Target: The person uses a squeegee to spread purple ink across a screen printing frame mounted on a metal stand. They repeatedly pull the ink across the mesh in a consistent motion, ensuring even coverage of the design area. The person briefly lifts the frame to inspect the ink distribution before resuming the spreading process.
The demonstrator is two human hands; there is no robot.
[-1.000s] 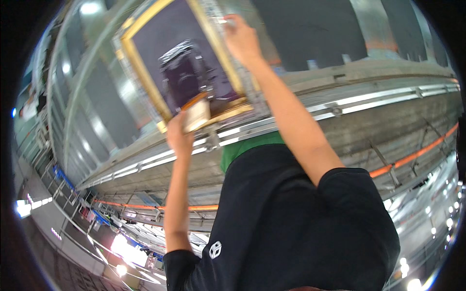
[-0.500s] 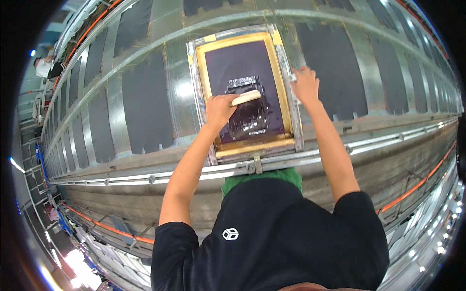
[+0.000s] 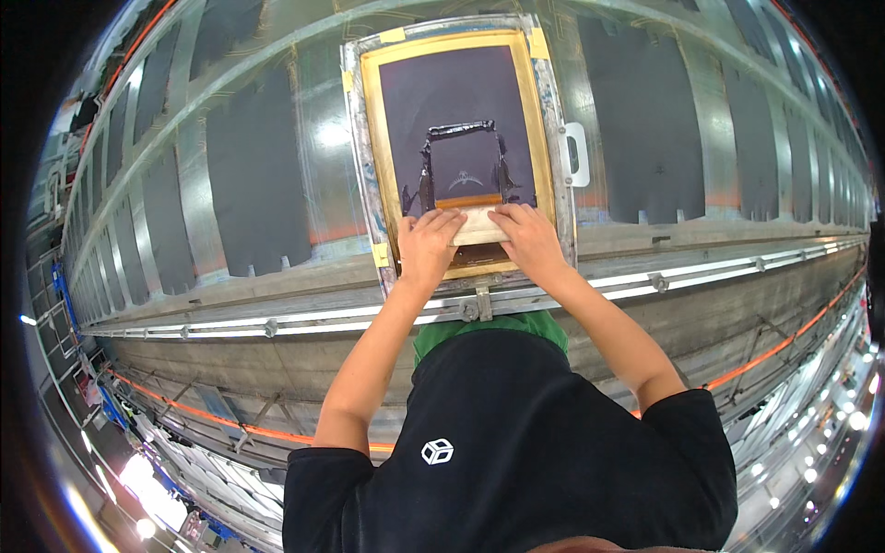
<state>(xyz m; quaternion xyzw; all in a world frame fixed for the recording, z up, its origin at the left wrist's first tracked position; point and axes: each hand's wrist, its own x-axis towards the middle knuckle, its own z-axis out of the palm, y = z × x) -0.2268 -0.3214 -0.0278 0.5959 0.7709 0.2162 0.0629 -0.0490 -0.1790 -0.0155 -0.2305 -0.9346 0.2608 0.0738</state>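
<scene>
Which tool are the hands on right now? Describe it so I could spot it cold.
On the long metal table lined with dark fabric panels, find the one yellow-edged screen frame. At its near end, both hands, left and right, press a pale wooden squeegee, the only light-coloured bar on the dark inky mesh.

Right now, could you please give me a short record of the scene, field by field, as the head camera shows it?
Left hand: pressed on the left end of the squeegee, fingers over its top.
Right hand: pressed on the squeegee's right end.
Squeegee: pale wooden block, lying crosswise near the frame's near edge.
Screen frame: metal with yellow tape border, lying flat on the long table.
Mesh: dark, smeared with black ink.
Dark fabric panels: spread along the table on both sides.
</scene>
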